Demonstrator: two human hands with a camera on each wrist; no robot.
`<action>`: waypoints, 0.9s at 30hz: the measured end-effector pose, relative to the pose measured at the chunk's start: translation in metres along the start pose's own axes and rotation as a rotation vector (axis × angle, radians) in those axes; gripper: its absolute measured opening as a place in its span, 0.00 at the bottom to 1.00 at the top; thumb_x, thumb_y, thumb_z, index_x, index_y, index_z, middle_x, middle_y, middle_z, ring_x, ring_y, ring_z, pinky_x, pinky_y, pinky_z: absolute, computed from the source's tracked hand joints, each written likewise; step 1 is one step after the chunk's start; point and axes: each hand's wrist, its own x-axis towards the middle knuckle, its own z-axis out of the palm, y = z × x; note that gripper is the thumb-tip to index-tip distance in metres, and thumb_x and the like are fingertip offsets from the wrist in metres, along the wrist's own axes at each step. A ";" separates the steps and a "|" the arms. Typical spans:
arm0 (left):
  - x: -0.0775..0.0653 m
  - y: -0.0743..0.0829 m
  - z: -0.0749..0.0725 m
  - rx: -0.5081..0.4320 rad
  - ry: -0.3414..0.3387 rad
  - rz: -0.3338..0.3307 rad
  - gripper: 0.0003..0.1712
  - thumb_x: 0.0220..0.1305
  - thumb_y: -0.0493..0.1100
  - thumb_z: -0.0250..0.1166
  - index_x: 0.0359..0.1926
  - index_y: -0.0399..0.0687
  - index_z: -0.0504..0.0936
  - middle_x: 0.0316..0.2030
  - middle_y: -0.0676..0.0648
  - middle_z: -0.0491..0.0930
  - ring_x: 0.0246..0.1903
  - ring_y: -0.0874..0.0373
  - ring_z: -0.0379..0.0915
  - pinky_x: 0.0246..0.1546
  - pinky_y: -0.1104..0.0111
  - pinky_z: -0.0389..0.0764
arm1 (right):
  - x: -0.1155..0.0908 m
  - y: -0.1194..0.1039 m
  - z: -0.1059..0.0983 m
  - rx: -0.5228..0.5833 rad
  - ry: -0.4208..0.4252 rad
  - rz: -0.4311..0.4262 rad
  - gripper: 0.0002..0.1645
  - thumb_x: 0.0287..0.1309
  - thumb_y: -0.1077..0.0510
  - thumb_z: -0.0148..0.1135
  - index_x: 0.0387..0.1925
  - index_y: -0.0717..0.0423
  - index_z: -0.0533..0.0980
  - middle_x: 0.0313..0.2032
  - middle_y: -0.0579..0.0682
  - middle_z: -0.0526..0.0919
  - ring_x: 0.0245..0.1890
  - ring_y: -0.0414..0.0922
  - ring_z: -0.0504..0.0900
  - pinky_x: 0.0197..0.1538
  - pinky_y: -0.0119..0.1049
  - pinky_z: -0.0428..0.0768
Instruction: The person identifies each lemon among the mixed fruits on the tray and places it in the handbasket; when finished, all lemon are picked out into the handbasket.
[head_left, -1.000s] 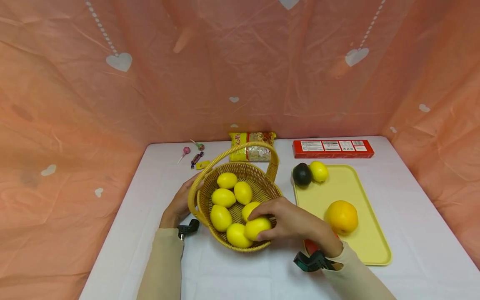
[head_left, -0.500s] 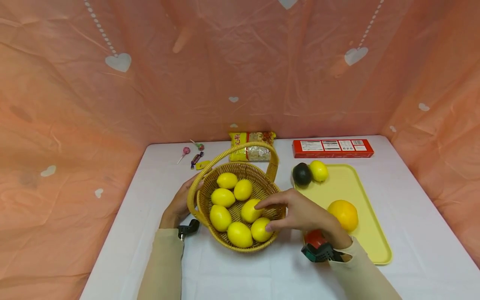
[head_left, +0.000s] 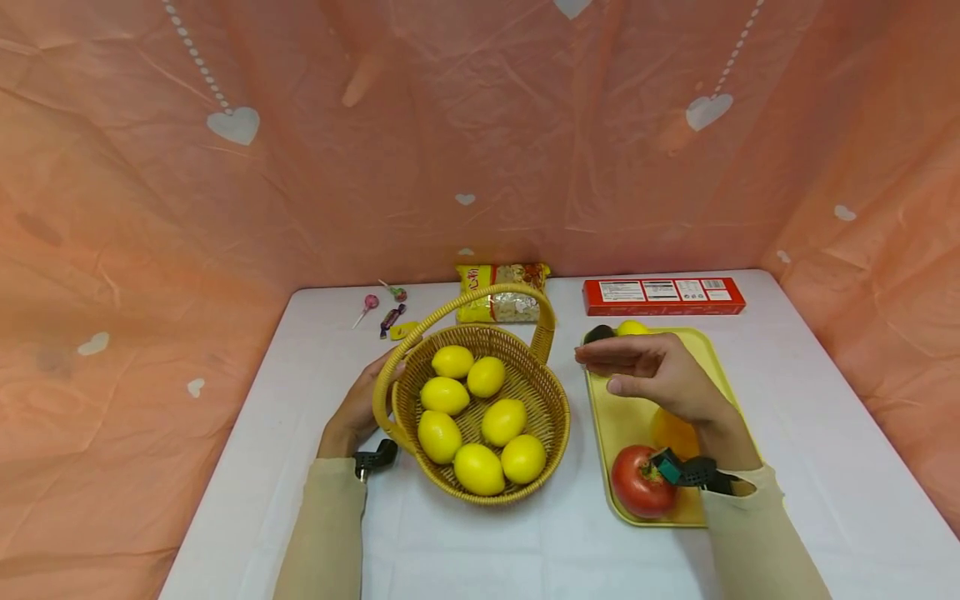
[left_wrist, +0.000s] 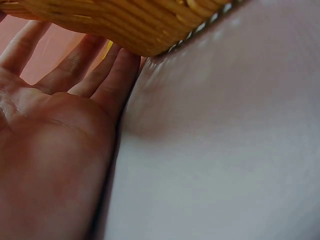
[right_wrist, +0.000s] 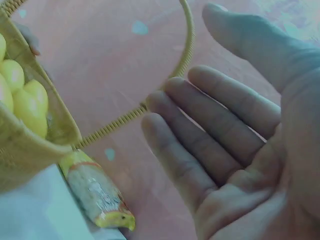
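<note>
A wicker basket [head_left: 551,400] with a tall arched handle stands mid-table in the head view, several lemons [head_left: 505,422] lying inside. My left hand [head_left: 362,407] rests against the basket's left side; its fingers [left_wrist: 62,67] reach along the wicker in the left wrist view. Held over the yellow tray [head_left: 611,417], my right hand [head_left: 663,375] has nothing in it. Its straight fingers [right_wrist: 210,135] and raised thumb show in the right wrist view. Beneath that arm, a red round fruit [head_left: 637,492] and a partly hidden orange [head_left: 670,433] lie on the tray.
Behind the right hand are a dark fruit [head_left: 599,334] and another lemon [head_left: 632,328]. A red box [head_left: 663,297] lies at the back right. A yellow packet [head_left: 501,312] sits behind the basket. Lollipops [head_left: 371,302] and a wrapped candy [head_left: 392,320] lie back left.
My right hand has let go of a lemon in the basket, which now lies there, and has moved right and back over the tray. The left hand has stayed at the basket.
</note>
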 end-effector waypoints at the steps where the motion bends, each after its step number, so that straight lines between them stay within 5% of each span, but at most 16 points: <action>1: 0.000 0.000 0.000 -0.003 -0.002 0.002 0.30 0.90 0.48 0.51 0.85 0.51 0.64 0.58 0.55 0.84 0.47 0.64 0.84 0.49 0.71 0.90 | -0.001 0.000 -0.003 0.010 0.025 0.008 0.24 0.67 0.75 0.68 0.64 0.74 0.80 0.60 0.47 0.91 0.61 0.45 0.90 0.63 0.37 0.88; 17: 0.002 0.001 0.004 -0.022 -0.032 0.029 0.29 0.90 0.47 0.50 0.85 0.48 0.65 0.58 0.54 0.84 0.47 0.63 0.83 0.49 0.71 0.90 | -0.022 -0.009 -0.047 -0.235 0.332 0.123 0.24 0.68 0.71 0.71 0.65 0.69 0.82 0.55 0.36 0.92 0.53 0.33 0.91 0.55 0.25 0.87; 22: 0.001 -0.001 0.002 -0.019 -0.010 0.009 0.30 0.90 0.48 0.51 0.85 0.50 0.64 0.62 0.54 0.83 0.49 0.63 0.83 0.51 0.71 0.90 | -0.018 -0.002 -0.068 -0.409 0.303 0.243 0.26 0.70 0.61 0.75 0.66 0.62 0.83 0.58 0.44 0.92 0.53 0.30 0.90 0.53 0.20 0.85; 25: 0.001 -0.001 0.001 -0.015 -0.009 0.012 0.30 0.90 0.48 0.51 0.85 0.49 0.64 0.62 0.54 0.83 0.50 0.63 0.83 0.52 0.71 0.89 | -0.013 0.004 -0.080 -0.519 0.230 0.349 0.30 0.70 0.54 0.76 0.68 0.60 0.82 0.62 0.57 0.89 0.58 0.43 0.91 0.53 0.18 0.83; 27: 0.000 0.000 0.001 -0.017 -0.005 0.009 0.30 0.90 0.48 0.51 0.85 0.50 0.64 0.62 0.54 0.83 0.50 0.63 0.83 0.52 0.71 0.89 | -0.008 0.008 -0.086 -0.586 0.172 0.413 0.32 0.70 0.49 0.76 0.69 0.59 0.82 0.64 0.62 0.87 0.62 0.53 0.89 0.57 0.27 0.87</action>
